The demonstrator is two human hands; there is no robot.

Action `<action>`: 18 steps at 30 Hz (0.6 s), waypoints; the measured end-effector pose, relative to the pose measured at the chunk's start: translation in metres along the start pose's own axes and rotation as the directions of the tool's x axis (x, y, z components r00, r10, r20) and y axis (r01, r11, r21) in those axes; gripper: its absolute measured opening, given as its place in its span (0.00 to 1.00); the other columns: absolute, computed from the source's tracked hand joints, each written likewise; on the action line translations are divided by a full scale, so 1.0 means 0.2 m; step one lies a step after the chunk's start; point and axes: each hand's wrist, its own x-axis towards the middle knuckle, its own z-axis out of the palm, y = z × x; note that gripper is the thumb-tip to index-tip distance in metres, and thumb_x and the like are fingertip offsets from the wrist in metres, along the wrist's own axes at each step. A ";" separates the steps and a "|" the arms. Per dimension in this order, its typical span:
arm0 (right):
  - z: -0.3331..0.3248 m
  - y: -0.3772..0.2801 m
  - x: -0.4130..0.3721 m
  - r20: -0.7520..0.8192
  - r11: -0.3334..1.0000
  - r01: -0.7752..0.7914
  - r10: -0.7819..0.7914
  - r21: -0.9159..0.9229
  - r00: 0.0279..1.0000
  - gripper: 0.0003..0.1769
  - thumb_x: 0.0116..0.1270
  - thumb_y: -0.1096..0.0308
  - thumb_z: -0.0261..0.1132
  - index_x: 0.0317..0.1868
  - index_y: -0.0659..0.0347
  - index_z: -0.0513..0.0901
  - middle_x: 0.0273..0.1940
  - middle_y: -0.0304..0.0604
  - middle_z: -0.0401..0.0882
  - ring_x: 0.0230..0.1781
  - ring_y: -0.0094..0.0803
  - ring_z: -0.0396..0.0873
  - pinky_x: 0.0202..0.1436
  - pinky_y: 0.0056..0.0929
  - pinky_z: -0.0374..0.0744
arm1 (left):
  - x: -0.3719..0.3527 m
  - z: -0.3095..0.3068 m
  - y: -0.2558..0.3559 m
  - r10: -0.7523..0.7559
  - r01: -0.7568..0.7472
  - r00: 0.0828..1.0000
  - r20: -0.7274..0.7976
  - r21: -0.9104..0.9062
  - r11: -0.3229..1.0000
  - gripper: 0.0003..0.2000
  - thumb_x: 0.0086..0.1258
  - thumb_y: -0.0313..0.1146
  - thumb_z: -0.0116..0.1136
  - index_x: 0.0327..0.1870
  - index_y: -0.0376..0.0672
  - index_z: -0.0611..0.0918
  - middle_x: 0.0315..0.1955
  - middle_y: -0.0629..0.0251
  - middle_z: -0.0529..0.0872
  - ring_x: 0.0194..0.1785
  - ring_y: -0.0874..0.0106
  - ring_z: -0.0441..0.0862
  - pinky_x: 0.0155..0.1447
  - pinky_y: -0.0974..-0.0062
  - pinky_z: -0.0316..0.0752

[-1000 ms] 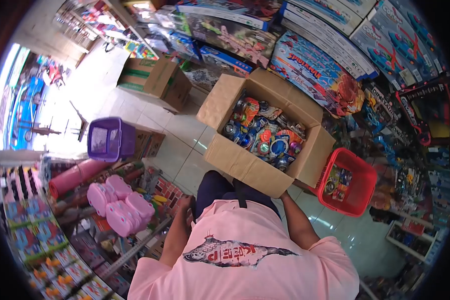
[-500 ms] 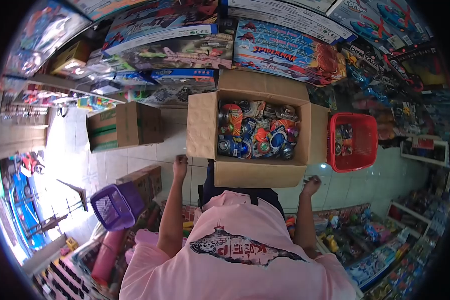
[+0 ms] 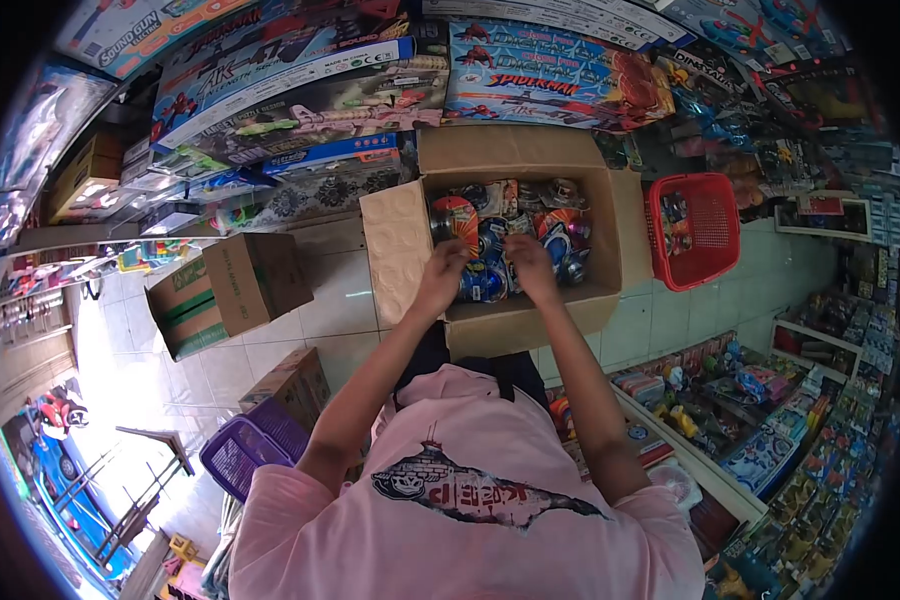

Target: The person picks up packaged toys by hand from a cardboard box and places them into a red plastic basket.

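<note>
An open cardboard box [image 3: 515, 328] holds several packaged toys [image 3: 490, 240] in blue, red and orange. Over the box's left part is my left hand [image 3: 444, 275], its fingers closed at the edge of a red and orange round package [image 3: 456, 218]. My right hand [image 3: 532, 265] is over the middle of the contents, fingers bent together against the packages; what they hold, if anything, is hidden.
Right of the box is a red basket [image 3: 718, 235] with some packages in it. A closed carton [image 3: 235, 290] stands to the left, a purple basket [image 3: 250, 445] at lower left. Toy boxes [image 3: 560, 75] are stacked behind; shelves of toys [image 3: 760, 400] lie to the right.
Both hands have moved up and inward from beside the box to the toys inside it. The view has turned and shifted slightly.
</note>
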 end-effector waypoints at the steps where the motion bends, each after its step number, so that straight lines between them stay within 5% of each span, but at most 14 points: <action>1: 0.08 0.03 0.04 0.010 0.987 -0.014 0.016 -0.157 1.000 0.15 0.65 0.71 0.65 0.51 0.63 0.82 0.42 0.48 0.86 0.43 0.38 0.85 0.49 0.35 0.80 | 0.05 0.05 -0.07 0.002 -0.002 1.000 0.008 0.001 1.000 0.15 0.78 0.35 0.49 0.57 0.34 0.76 0.48 0.56 0.84 0.50 0.68 0.83 0.55 0.72 0.75; 2: 0.14 0.04 0.06 0.002 0.988 -0.017 0.017 -0.156 1.000 0.15 0.65 0.71 0.65 0.51 0.63 0.82 0.42 0.48 0.86 0.43 0.38 0.85 0.49 0.35 0.80 | 0.10 0.09 -0.15 -0.103 0.104 0.994 -0.018 0.041 0.994 0.15 0.77 0.36 0.49 0.57 0.36 0.76 0.47 0.56 0.84 0.51 0.66 0.81 0.56 0.71 0.73; 4: 0.21 0.07 0.10 -0.051 0.897 0.028 -0.056 -0.441 0.997 0.16 0.60 0.71 0.69 0.50 0.64 0.82 0.40 0.54 0.86 0.43 0.48 0.85 0.50 0.40 0.81 | 0.14 0.12 -0.12 -0.203 0.206 0.978 -0.045 0.081 0.975 0.16 0.76 0.37 0.49 0.58 0.37 0.77 0.46 0.56 0.83 0.52 0.64 0.79 0.58 0.69 0.71; 6: 0.25 0.10 0.11 -0.095 0.883 0.007 -0.058 -0.470 0.994 0.17 0.58 0.72 0.70 0.49 0.64 0.83 0.41 0.55 0.85 0.44 0.51 0.85 0.49 0.41 0.81 | 0.14 0.12 0.01 -0.368 0.361 0.930 0.001 0.194 0.912 0.17 0.75 0.36 0.48 0.59 0.38 0.77 0.48 0.49 0.82 0.56 0.59 0.79 0.61 0.66 0.70; 7: 0.26 0.10 0.12 -0.136 0.867 -0.013 -0.063 -0.499 0.989 0.18 0.56 0.72 0.71 0.48 0.64 0.83 0.41 0.57 0.85 0.44 0.53 0.84 0.49 0.43 0.81 | 0.16 0.13 -0.06 -0.365 0.357 0.931 0.004 0.198 0.913 0.17 0.75 0.36 0.48 0.59 0.38 0.77 0.48 0.49 0.82 0.56 0.59 0.79 0.61 0.66 0.70; 9: 0.26 0.11 0.11 -0.144 0.872 -0.004 -0.076 -0.490 0.987 0.18 0.56 0.72 0.72 0.47 0.65 0.83 0.41 0.57 0.85 0.44 0.52 0.84 0.48 0.43 0.81 | 0.20 0.15 -0.24 0.049 -0.032 0.998 -0.037 0.367 0.929 0.17 0.74 0.34 0.46 0.57 0.36 0.77 0.50 0.45 0.81 0.58 0.56 0.79 0.61 0.64 0.70; 12: 0.26 0.14 0.10 -0.141 0.888 -0.009 -0.063 -0.459 0.988 0.17 0.55 0.72 0.72 0.46 0.66 0.82 0.40 0.58 0.85 0.44 0.52 0.85 0.48 0.44 0.81 | 0.29 0.18 -0.43 0.071 -0.090 0.995 0.072 0.319 0.944 0.13 0.74 0.33 0.48 0.49 0.35 0.78 0.49 0.42 0.80 0.58 0.47 0.77 0.61 0.58 0.71; 17: 0.25 0.10 0.10 -0.119 0.904 -0.013 -0.042 -0.428 0.992 0.17 0.59 0.69 0.70 0.47 0.67 0.81 0.41 0.60 0.84 0.45 0.56 0.83 0.49 0.49 0.80 | 0.33 0.19 -0.44 0.024 -0.063 0.993 0.115 0.350 0.935 0.12 0.74 0.32 0.47 0.48 0.35 0.79 0.48 0.43 0.81 0.57 0.47 0.78 0.60 0.59 0.71; 18: 0.27 0.07 0.09 -0.277 0.871 -0.003 -0.153 -0.492 0.949 0.16 0.59 0.70 0.71 0.46 0.67 0.81 0.40 0.59 0.84 0.44 0.54 0.83 0.49 0.47 0.80 | 0.33 0.19 -0.42 -0.035 -0.017 0.990 0.140 0.354 0.935 0.12 0.73 0.31 0.46 0.48 0.35 0.79 0.48 0.43 0.81 0.55 0.48 0.78 0.60 0.59 0.72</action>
